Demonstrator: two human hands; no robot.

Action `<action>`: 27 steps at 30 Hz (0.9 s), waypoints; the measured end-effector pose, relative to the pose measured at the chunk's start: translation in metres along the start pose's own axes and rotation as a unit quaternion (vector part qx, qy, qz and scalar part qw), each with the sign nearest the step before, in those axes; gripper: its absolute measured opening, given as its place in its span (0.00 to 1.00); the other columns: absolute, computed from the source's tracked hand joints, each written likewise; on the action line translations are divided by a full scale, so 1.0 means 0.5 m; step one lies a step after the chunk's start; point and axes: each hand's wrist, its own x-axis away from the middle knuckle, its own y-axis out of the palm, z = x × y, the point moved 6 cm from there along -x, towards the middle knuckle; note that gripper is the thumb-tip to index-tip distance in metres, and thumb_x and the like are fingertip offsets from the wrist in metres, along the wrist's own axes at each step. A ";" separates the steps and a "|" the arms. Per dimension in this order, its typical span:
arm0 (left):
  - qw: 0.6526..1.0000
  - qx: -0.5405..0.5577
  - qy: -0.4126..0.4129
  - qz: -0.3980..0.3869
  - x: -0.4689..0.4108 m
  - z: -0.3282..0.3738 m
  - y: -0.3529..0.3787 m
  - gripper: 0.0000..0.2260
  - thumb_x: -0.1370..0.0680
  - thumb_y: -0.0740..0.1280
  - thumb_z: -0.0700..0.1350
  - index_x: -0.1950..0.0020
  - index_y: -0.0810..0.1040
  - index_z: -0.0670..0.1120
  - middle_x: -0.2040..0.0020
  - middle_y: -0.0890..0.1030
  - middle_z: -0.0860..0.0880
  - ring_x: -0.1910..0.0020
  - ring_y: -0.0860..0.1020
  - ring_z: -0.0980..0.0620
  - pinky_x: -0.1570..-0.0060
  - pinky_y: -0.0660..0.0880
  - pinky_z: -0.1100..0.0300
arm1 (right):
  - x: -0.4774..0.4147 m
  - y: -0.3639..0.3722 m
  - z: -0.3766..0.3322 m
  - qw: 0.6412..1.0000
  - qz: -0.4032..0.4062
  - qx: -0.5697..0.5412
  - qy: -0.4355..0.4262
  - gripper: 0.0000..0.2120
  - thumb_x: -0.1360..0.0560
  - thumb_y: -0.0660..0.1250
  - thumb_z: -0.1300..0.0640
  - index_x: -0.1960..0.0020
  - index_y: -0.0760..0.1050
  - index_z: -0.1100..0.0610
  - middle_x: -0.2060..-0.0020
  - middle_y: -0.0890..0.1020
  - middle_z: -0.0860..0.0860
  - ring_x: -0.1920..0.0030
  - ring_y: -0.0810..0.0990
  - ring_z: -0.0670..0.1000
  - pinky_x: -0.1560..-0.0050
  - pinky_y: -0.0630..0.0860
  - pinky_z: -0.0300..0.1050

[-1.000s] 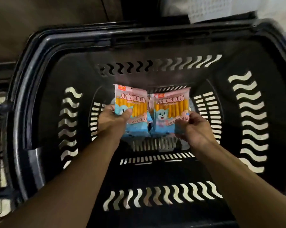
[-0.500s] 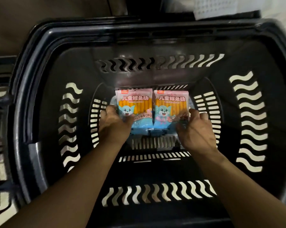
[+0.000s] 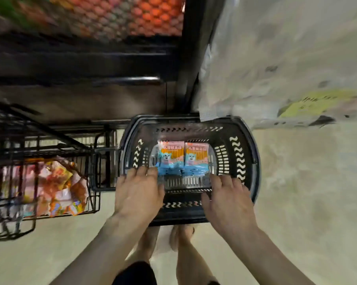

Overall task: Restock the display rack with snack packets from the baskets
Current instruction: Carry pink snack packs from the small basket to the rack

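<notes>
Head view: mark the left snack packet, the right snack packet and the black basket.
left snack packet (image 3: 170, 156), head view, middle of its front.
right snack packet (image 3: 196, 156), head view, middle of its front.
black basket (image 3: 246, 161), head view, right side wall.

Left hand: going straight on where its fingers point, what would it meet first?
The left hand would probably meet the left packet, lying in the basket; depth is unclear.

Two packets (image 3: 170, 156) lie in one basket (image 3: 238, 161). Two hands show: left hand (image 3: 138, 194), right hand (image 3: 228, 200). Two feet (image 3: 181, 235). One rack (image 3: 50, 149) holds snacks (image 3: 58, 188), too jumbled to count.
</notes>
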 end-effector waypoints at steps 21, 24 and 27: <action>0.979 0.006 0.034 0.203 0.682 -0.141 -0.495 0.19 0.19 0.60 0.63 0.34 0.75 0.54 0.37 0.78 0.54 0.36 0.75 0.49 0.38 0.72 0.52 | 0.618 -0.554 -0.129 0.983 0.182 -0.022 -0.023 0.21 0.28 0.59 0.43 0.44 0.79 0.55 0.54 0.80 0.53 0.57 0.79 0.58 0.57 0.77 0.53; 0.978 0.014 0.020 0.209 0.769 -0.139 -0.476 0.19 0.18 0.59 0.63 0.32 0.73 0.55 0.35 0.77 0.54 0.35 0.74 0.49 0.37 0.71 0.52 | 0.682 -0.561 -0.134 0.981 0.183 -0.023 -0.052 0.25 0.23 0.54 0.43 0.35 0.76 0.56 0.47 0.79 0.54 0.50 0.78 0.58 0.49 0.76 0.54; 0.980 0.044 -0.003 0.194 0.859 -0.151 -0.429 0.21 0.18 0.59 0.62 0.28 0.71 0.55 0.32 0.75 0.54 0.32 0.72 0.50 0.34 0.70 0.52 | 0.740 -0.534 -0.134 0.988 0.131 -0.034 -0.074 0.25 0.18 0.54 0.42 0.25 0.63 0.52 0.34 0.72 0.51 0.35 0.71 0.55 0.33 0.68 0.53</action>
